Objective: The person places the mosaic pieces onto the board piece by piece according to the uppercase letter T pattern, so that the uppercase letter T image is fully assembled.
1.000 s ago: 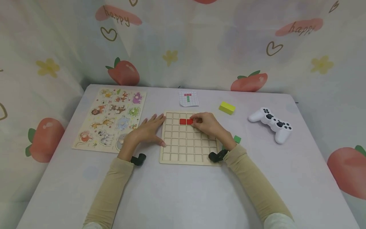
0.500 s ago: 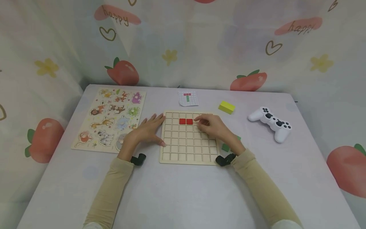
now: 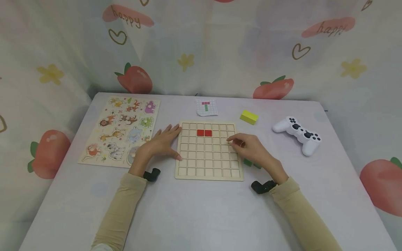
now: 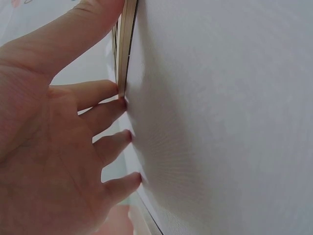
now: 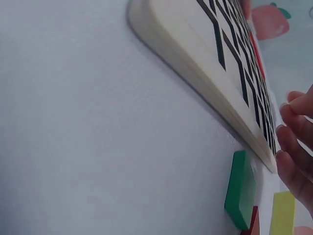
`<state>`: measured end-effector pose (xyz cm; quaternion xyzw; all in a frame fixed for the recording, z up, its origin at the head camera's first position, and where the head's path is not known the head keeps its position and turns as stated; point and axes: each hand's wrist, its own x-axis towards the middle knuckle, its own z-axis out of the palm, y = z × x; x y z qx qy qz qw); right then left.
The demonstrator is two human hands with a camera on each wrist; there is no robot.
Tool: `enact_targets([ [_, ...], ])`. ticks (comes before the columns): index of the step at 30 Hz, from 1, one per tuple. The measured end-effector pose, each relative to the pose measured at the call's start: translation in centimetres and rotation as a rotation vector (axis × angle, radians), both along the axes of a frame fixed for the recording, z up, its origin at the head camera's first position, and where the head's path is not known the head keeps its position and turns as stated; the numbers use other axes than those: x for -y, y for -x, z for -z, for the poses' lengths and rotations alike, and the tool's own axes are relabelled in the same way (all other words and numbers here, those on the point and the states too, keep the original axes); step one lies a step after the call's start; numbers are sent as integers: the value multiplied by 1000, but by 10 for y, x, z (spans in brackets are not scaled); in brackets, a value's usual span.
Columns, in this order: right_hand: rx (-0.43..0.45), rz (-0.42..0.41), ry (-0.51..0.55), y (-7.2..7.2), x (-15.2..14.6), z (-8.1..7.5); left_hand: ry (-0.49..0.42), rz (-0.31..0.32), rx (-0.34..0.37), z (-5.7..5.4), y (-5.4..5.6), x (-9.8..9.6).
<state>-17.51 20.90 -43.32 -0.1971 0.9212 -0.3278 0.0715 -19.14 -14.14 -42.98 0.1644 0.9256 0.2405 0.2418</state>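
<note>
A wooden grid board [image 3: 208, 173] lies flat in the middle of the table, with two red square tiles [image 3: 204, 132] side by side near its top. At its left edge rests my left hand [image 3: 158, 144], fingers spread and thumb touching the side; the left wrist view has the fingertips along the board edge [image 4: 126, 49]. Over the board's right edge hovers my right hand [image 3: 249, 146], loosely bent and holding nothing. Green tiles [image 3: 248, 162] lie partly hidden under that hand. The right wrist view shows a green tile [image 5: 239, 191] with a red tile [image 5: 253, 225] by it.
Behind the board lies a paper card [image 3: 211, 109] printed with a red and green T on a grid. A yellow block [image 3: 249, 117] and a white game controller [image 3: 296, 135] sit to the right. An animal puzzle board [image 3: 120, 134] lies at left.
My right hand has let go of the second red tile, which stays on the board, and has drawn back right and toward me. My left hand has stayed put.
</note>
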Motion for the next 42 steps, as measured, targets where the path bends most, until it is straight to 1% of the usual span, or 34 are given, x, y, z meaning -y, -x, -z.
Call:
enact_targets([
  [5,-27,10,-30,-8,-16,-2,-3,3,-2,0,0,-2],
  [11,-44,25,-39,-15,-32,-2,-7,8,-6,3,3,-5],
  [17,-63,44,-63,-20,-45,-1,3,13,-1,1,3,-5],
  [25,-57,57,-86,-22,-57,0,-3,9,3,2,2,-2],
  [31,-40,72,-92,-26,-67,0,1,16,0,1,1,-1],
  [38,-3,32,-134,-28,-73,-1,2,16,-7,1,2,1],
  [42,4,3,-137,-28,-73,-1,8,15,0,1,2,1],
])
